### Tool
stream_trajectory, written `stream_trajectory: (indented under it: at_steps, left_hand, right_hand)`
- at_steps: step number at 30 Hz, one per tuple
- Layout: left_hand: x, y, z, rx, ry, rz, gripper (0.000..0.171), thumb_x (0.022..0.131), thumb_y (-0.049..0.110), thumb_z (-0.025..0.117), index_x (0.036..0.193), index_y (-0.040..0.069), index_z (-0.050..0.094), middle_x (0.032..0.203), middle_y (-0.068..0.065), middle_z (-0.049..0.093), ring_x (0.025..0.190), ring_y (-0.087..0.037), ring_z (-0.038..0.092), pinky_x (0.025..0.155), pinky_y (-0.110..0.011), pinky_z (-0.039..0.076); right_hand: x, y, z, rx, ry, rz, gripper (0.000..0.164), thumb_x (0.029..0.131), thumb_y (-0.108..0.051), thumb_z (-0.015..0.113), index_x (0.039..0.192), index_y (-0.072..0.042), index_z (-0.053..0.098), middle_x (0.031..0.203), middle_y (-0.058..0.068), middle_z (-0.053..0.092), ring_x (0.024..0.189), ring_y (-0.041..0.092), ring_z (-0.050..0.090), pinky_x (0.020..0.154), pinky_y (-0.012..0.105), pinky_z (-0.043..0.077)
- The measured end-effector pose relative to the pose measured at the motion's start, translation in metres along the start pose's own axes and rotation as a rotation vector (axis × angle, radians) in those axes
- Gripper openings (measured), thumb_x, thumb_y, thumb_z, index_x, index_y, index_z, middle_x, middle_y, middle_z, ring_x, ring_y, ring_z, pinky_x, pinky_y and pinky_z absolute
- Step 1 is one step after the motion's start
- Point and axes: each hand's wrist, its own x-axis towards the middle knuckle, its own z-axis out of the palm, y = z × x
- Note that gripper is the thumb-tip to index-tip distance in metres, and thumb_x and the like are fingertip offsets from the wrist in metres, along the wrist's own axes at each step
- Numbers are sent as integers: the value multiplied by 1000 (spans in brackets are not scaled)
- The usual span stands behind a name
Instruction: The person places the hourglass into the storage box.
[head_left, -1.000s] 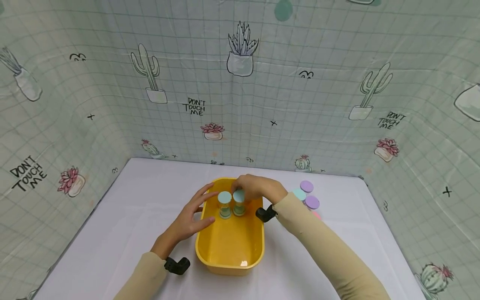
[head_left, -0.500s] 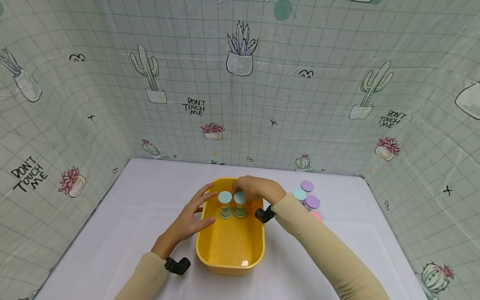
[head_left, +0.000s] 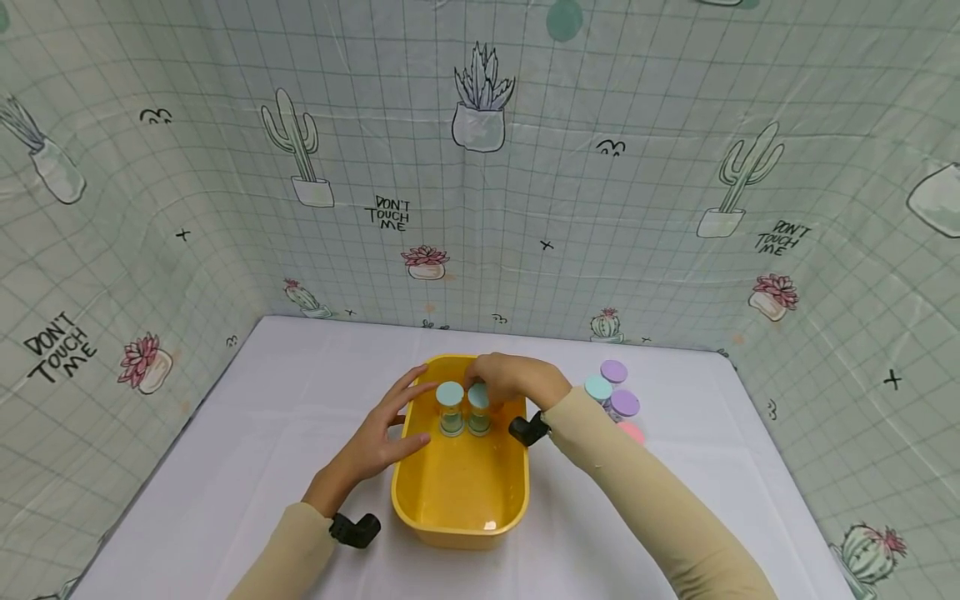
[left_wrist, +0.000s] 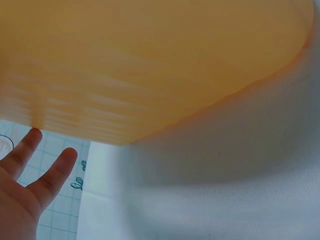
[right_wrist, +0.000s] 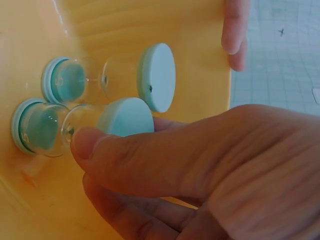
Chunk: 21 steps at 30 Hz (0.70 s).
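Observation:
Two hourglass sand timers with mint-green caps stand upright side by side toward the far end of a yellow bin (head_left: 459, 531). My right hand (head_left: 501, 373) reaches in from the right and pinches the right sand timer (head_left: 478, 417) near its top cap. In the right wrist view the thumb lies along that timer's glass and cap, with green sand at its bottom. The left sand timer (right_wrist: 160, 77) stands close beside it, untouched by the right hand. My left hand (head_left: 377, 437) rests at the bin's left rim, its fingers spread and its thumb reaching over the edge.
Several more timers with purple (head_left: 624, 403), mint (head_left: 597, 388) and pink (head_left: 632, 432) caps stand on the white table (head_left: 300, 400) right of the bin, partly behind the right sleeve. A cactus-print cloth (head_left: 480, 208) hangs behind and at both sides.

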Motion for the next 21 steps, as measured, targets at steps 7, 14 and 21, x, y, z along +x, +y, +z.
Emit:
stream_trajectory:
  at_steps: [7,14,21]
  left_hand:
    - [1,-2,0,10,0,14,64,96,29,68,153,8,47,172,-10,19,150,-47,32,100,-69,46]
    - [0,-2,2,-13,7,-12,62,96,27,68,153,13,48,172,-7,19,151,-45,31,101,-68,45]
    - [0,-4,4,-12,25,8,62,95,23,68,153,13,48,172,-8,19,151,-47,29,100,-70,45]
  right_hand:
    - [-6,-1,-4,10,6,12,38,88,4,74,122,-14,72,128,5,68,109,21,60,101,41,52]
    - [-35,7,-4,181,150,-120,37,96,-10,71,132,-7,66,137,12,66,126,32,62,104,46,52]
    - [-84,35,21,349,464,-209,43,100,-24,69,138,-6,62,137,14,65,128,36,61,102,48,54]
